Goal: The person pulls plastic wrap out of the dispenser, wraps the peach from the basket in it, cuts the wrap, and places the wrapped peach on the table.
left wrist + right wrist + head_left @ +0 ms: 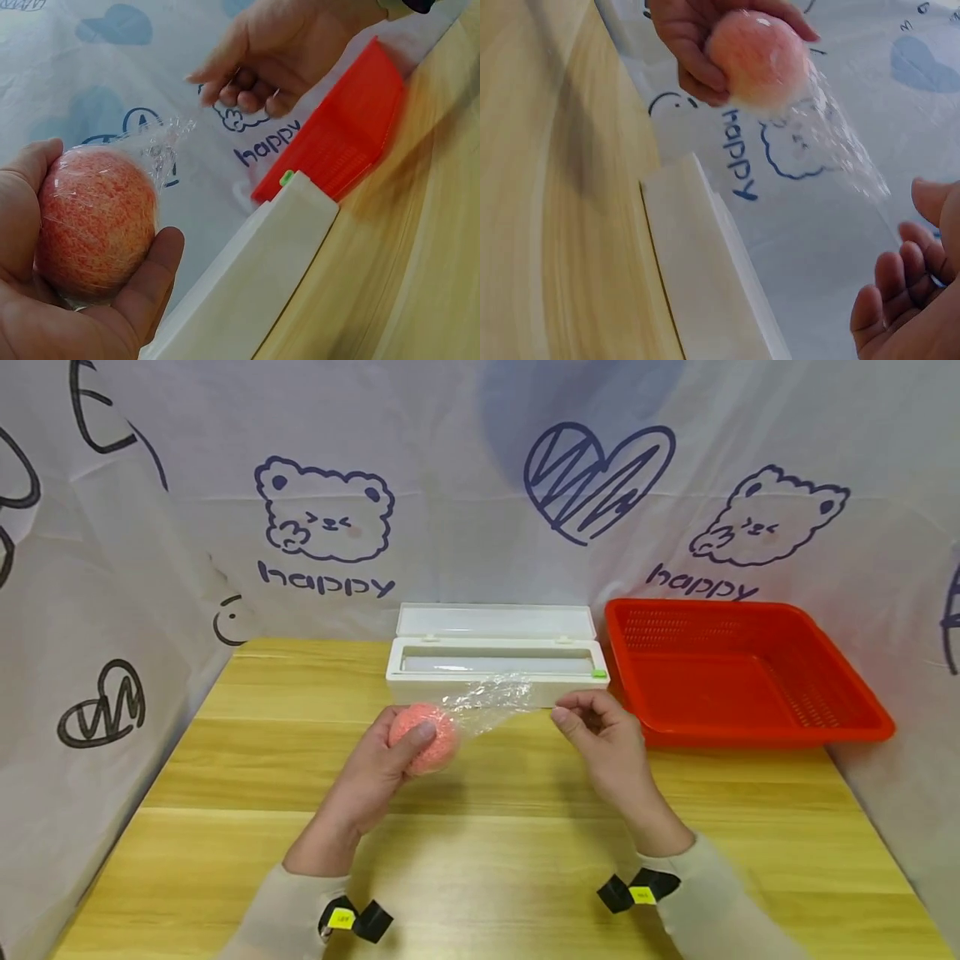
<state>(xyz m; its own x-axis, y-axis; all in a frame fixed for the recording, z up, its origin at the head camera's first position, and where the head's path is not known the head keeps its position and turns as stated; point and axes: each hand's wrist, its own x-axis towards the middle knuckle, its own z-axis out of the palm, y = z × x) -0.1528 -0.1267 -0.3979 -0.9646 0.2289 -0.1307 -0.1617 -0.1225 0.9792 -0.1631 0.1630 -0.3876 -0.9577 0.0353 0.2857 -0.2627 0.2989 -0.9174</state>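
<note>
My left hand point(382, 756) grips a round, red-streaked apple point(431, 752) covered in clear plastic wrap, thumb on one side and fingers round the other. From the apple, a crinkled tail of plastic wrap point(495, 697) stretches right, narrowing toward my right hand point(611, 747). That hand has its fingers curled, with thumb and forefinger at the thin end of the wrap. Streaks on the apple point(97, 221) show through the wrap in the left wrist view. Behind both hands stands a white wrap dispenser box point(498, 664), its lid raised and a roll visible inside.
A red plastic basket point(750, 731) with perforated sides stands at the right, beside the dispenser. A small green slider point(598, 674) sits at the box's right end. The wooden table point(510, 860) backs onto a white cloth point(465, 460) with printed drawings.
</note>
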